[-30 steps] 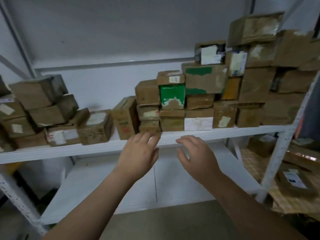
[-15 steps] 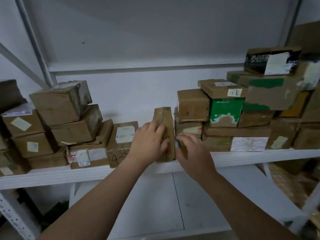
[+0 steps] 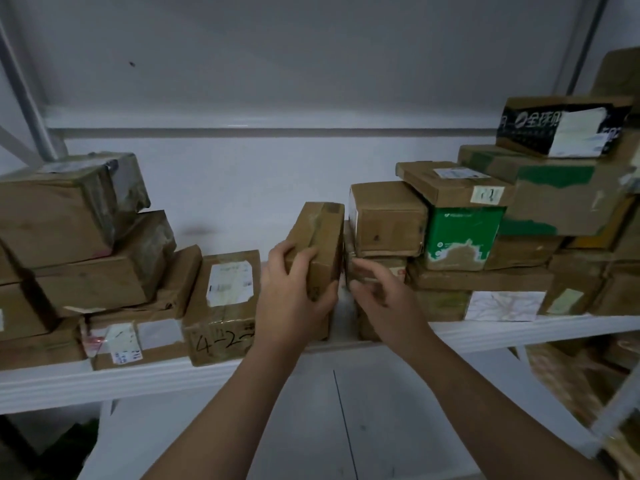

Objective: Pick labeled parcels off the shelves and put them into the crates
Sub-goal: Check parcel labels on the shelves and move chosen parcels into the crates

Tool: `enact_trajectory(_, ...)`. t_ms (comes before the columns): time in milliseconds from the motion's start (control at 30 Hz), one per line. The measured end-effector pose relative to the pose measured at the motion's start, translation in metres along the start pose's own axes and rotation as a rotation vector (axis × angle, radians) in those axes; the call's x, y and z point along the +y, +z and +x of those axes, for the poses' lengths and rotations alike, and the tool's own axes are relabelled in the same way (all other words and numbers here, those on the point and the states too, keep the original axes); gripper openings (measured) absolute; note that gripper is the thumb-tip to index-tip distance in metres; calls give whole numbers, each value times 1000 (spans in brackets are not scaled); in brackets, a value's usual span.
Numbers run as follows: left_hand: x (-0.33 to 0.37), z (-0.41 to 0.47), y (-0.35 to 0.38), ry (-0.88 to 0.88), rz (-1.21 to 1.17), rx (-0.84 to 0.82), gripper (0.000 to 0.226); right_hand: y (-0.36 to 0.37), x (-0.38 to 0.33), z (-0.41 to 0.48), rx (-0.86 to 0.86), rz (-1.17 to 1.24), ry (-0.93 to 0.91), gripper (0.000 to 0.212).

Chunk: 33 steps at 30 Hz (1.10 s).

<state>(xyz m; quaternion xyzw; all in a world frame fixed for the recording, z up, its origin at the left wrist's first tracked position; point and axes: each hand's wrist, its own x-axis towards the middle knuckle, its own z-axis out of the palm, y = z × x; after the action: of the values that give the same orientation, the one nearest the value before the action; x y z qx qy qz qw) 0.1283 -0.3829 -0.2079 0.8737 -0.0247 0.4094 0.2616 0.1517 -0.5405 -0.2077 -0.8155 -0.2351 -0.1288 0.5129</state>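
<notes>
**Hand Closes on Upright Parcel at Crowded Shelf**

A person's left hand [image 3: 294,299] grips a narrow cardboard parcel [image 3: 323,237] standing on end near the middle of a white shelf [image 3: 519,329], fingers wrapped over its front edge and thumb on the near side. The parcel's foot is on the shelf board.

At the parcel's 3 o'clock, the right hand [image 3: 384,299] reaches toward a low brown box [image 3: 384,268] at the bottom of a stack. Its fingers are bent and blurred, and it cannot be told whether they hold anything.

Above that low box sits a plain brown carton [image 3: 388,220]. Just beside that carton, at its 3 o'clock, is a green-and-white box [image 3: 464,237] topped by a flat labeled parcel [image 3: 453,183]. A black box with a white label [image 3: 561,128] crowns the pile at 2 o'clock.

At the held parcel's 9 o'clock, close to the left hand, lies a carton marked "4-2" in pen [image 3: 221,306], with a white label on top. Taped brown boxes [image 3: 69,209] are heaped farther out at 9 o'clock. A lower white shelf [image 3: 311,427] shows at 6 o'clock, beneath both forearms.
</notes>
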Motion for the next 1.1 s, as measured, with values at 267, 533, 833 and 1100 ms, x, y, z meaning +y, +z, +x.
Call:
enact_trajectory(267, -18, 2, -46, 181, -155, 160, 76, 27, -71, 4, -74, 612, 116, 58)
enact_trajectory(533, -26, 9, -84, 281, -460, -26, 36, 49, -86, 7, 77, 709, 133, 75)
enact_trajectory(833, -45, 25, -103, -6, -197, -93, 86, 64, -74, 5, 301, 695, 25, 60)
enact_trajectory(1100, -71, 38, -114, -229, -315, -118, 119, 45, -80, 8, 346, 733, 37, 50)
